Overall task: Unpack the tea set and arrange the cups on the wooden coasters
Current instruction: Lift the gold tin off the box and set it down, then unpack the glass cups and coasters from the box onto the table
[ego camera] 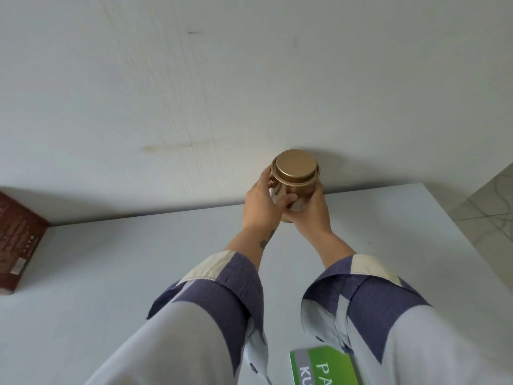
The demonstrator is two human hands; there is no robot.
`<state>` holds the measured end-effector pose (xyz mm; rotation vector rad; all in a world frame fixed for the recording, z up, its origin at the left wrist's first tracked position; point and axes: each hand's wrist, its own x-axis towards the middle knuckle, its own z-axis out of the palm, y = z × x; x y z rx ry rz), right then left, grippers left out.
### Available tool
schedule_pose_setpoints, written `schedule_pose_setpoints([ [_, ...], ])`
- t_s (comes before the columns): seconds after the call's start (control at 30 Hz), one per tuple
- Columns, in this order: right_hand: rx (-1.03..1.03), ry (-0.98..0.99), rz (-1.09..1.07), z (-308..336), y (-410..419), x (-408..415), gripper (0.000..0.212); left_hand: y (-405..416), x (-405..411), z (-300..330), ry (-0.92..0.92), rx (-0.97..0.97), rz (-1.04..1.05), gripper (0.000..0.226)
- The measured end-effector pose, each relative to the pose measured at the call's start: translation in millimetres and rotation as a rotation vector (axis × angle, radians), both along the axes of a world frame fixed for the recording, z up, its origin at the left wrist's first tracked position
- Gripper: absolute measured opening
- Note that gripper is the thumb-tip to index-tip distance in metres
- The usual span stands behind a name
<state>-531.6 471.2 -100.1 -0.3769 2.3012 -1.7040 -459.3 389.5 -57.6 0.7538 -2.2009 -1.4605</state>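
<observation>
Evidently both hands are closed around one gold tea canister (294, 182), held at about one o'clock from the middle of the view, at the far edge of the white table (133, 262) and close to the wall (194, 93). The left hand (262, 202) wraps the near left side with its thumb across the front; the right hand (312, 209) cups the lower right side and base. Whether the canister's base rests on the table or hangs just above it cannot be told.

It looks like thin metal: a stiff cylinder, smooth and satin-bright, with a flat round lid (294, 165) stepped in from a raised rim. I judge it light, rigid and somewhat slippery, more likely to dent than to break. The wall of the body is the sound place to hold, since the lid may lift off if taken alone.

At nine o'clock, well apart, a dark red-brown cardboard box (19, 243) with printed sides stands at the table's left edge. No cups or wooden coasters are in view. A green card (324, 366) hangs at the bottom.
</observation>
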Motion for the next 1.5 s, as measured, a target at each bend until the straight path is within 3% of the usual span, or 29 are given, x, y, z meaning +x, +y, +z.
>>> schedule_pose_setpoints([
  [0.1, 0.117, -0.005, 0.037, -7.7, -0.3, -2.5, 0.119, -0.6, 3.3, 6.4, -0.087, -0.076, -0.034, 0.083],
  [0.17, 0.23, -0.004, 0.031, 7.3, 3.3, 7.6, 0.123, -3.2, 10.4, 12.0, -0.149, -0.076, -0.019, 0.09],
  [0.4, 0.598, -0.005, 0.058, 59.6, 25.9, 65.9, 0.091, -18.7, 77.3, 36.4, -0.269, -0.175, 0.047, 0.078],
  [0.53, 0.664, -0.014, 0.135, 81.4, -3.2, 110.0, 0.095, -45.5, 130.6, 54.7, -0.339, -0.242, 0.07, 0.068],
  [0.93, 0.568, 0.119, 0.442, 109.1, -174.5, 294.8, 0.093, -207.6, 343.0, 82.1, -0.465, -0.473, 0.281, 0.044],
  [1.17, 0.469, 0.113, 0.48, 95.7, -278.1, 380.8, 0.075, -317.5, 457.3, 63.2, -0.485, -0.53, 0.452, 0.056],
  [1.37, 0.355, 0.085, 0.446, 94.3, -342.6, 412.7, 0.055, -372.4, 490.5, 51.7, -0.45, -0.373, 0.519, 0.068],
  [1.5, 0.366, 0.134, 0.353, 86.4, -359.4, 424.4, 0.048, -392.3, 494.9, 49.4, -0.373, -0.141, 0.534, 0.055],
])
